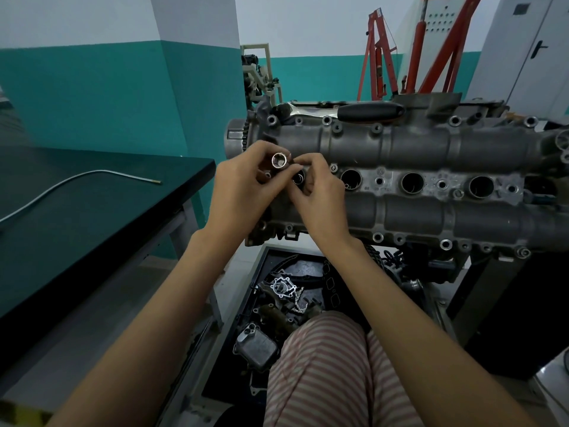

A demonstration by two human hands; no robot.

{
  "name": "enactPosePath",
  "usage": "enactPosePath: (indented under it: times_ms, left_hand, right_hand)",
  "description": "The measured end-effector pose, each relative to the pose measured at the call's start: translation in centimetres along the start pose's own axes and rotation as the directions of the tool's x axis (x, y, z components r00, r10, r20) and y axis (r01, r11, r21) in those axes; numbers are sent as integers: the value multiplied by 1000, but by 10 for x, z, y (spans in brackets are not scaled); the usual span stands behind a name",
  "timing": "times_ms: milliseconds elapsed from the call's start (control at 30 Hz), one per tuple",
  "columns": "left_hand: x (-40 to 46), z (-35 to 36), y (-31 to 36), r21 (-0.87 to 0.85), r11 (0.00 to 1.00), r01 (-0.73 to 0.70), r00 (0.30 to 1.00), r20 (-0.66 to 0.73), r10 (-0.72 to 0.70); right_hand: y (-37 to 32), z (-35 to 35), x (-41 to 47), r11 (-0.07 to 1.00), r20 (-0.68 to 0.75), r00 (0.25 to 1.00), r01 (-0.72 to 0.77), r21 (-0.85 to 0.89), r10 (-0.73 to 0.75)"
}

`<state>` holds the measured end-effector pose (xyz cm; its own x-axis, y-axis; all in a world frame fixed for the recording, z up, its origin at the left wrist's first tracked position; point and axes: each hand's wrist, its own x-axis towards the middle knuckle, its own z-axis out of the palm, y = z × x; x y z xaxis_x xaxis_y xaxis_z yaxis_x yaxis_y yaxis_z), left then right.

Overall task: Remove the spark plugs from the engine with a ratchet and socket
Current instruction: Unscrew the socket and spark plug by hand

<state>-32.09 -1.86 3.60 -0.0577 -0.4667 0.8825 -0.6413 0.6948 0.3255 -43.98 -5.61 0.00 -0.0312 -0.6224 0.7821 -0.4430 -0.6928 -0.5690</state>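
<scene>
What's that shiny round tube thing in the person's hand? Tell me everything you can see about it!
It is a socket, a short tube of shiny silver metal. Its open end faces the camera, and inside you can see angled walls made to fit round a spark plug. The left hand grips it, fingers curled round its body. The right hand touches it with its fingertips. It is held in the air just above the left end of the grey engine.

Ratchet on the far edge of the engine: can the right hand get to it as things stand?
Probably yes. The ratchet lies exposed on top of the engine with nothing over it. But the right hand is busy beside the socket that the left hand holds.
</scene>
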Motion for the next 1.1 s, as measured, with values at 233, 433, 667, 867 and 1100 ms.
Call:
enactPosePath:
  times_ms: [233,433,667,867,1100]
  left_hand:
    - [9,1,2,-3,999,47,993,111,-46]
    - [-5,5,-1,-22,998,65,996,59,-64]
    - [1,2,-6,-26,998,53,997,50,-52]
    - [-3,9,-3,-67,995,68,997,45,-65]
    - [0,8,-5,-65,993,100,994,-33,-102]
  right_hand:
    - [-1,0,0,1000,31,1000,-6,8,5]
    - [0,-1,0,998,5,999,48,-41,-48]
    - [-1,0,0,1000,5,1000,8,-16,-8]
    - [0,0,2,999,-4,1000,-29,27,29]
    - [1,-3,2,997,31,996,78,-14,-78]
